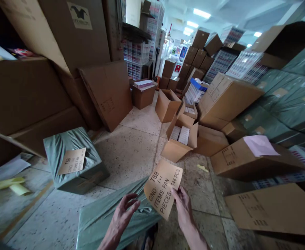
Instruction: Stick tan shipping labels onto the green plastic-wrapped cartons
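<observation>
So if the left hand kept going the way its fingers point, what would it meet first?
Probably the brown label held by the right hand. The left hand hovers over the green-wrapped package, fingers aimed up-right; depth is unclear.

Left hand (122,211) raised, fingers spread and loosely curled, apparently gripping nothing. Right hand (183,205) extended forward, fingertips pinched together.
</observation>
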`<state>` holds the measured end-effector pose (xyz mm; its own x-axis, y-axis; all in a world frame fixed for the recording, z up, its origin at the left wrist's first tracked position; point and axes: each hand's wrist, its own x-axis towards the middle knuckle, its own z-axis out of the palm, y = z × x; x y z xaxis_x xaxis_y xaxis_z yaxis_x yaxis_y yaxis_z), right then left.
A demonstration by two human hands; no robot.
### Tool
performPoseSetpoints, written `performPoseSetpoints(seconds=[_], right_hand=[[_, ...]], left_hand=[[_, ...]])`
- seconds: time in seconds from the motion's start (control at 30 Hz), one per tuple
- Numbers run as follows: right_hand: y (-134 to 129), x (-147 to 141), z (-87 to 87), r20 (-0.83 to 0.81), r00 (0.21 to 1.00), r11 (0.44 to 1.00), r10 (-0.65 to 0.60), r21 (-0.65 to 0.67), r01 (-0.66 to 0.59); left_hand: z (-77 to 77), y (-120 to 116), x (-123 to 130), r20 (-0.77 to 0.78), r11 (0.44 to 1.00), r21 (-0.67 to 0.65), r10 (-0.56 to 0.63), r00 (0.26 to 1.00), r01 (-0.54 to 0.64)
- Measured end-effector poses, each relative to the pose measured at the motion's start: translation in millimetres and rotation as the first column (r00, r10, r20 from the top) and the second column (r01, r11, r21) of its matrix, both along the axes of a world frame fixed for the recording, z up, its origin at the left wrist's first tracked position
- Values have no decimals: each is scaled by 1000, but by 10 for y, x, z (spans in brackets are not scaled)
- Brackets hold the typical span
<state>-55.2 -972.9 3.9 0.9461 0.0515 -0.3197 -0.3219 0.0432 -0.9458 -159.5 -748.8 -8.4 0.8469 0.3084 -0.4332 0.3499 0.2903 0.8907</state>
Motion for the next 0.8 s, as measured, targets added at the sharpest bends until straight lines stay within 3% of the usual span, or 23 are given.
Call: performPoseSetpoints(seconds=[0.13, 0.23, 0.37, 0.57, 0.8], right_hand=[[164, -186, 4, 5, 1000, 1000, -18, 8, 18], [264, -303, 1, 17, 999, 999, -31, 12, 31], [362, -430, 25, 27, 999, 1000, -22, 11, 22], [457, -525, 56, 19, 999, 998, -39, 47, 38], [506, -547, 119, 36, 998, 995, -50, 88, 47]], left_hand=[[113, -133, -201, -3, 976, -218, 15, 1000, -16], [172, -181, -254, 48, 953, -301, -16, 999, 30], [36, -171, -280, 61, 944, -326, -34, 998, 52], [-187, -150, -316, 108, 927, -376, 30, 994, 13], [-224, -139, -257, 91, 914, -405, 84, 992, -40]])
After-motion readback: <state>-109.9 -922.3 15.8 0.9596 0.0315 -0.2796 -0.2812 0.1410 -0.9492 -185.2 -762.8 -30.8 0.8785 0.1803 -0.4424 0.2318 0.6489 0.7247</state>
